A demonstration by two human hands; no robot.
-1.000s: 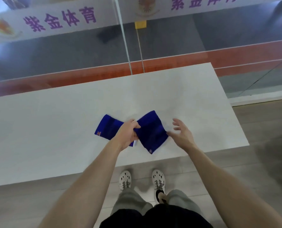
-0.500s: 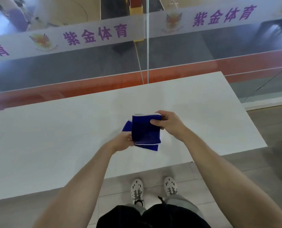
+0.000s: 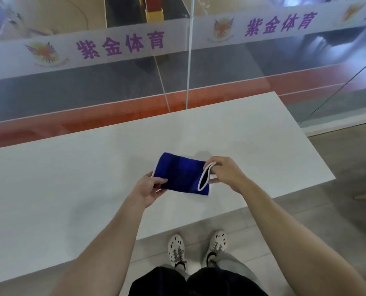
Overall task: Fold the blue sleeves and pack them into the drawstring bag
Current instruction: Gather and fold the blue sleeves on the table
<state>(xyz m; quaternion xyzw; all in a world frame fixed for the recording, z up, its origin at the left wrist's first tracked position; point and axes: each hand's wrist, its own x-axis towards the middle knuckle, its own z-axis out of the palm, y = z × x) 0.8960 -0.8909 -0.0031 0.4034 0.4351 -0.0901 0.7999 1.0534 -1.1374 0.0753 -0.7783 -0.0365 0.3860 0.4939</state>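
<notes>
Blue sleeves held over the table

My left hand [image 3: 150, 189] pinches one end of the blue sleeves [image 3: 181, 175]; my right hand [image 3: 224, 174] grips the white-edged opening above the table [image 3: 70, 178].

Blue sleeves [image 3: 181, 175] look like soft matt cloth with white-trimmed edges; table [image 3: 70, 178] smooth, matt white

- The white table [image 3: 92, 189] runs across the view, its far edge rising from 9 o'clock toward 1 o'clock and its right corner ending near 3 o'clock.
- Its top is plain, pale and matte, with soft shadows near the middle.
- Whether the blue sleeves [image 3: 181, 177] rest on the top or are lifted just above it cannot be told.
- The near edge overhangs a grey tiled floor [image 3: 306, 210] at 6 o'clock.
</notes>
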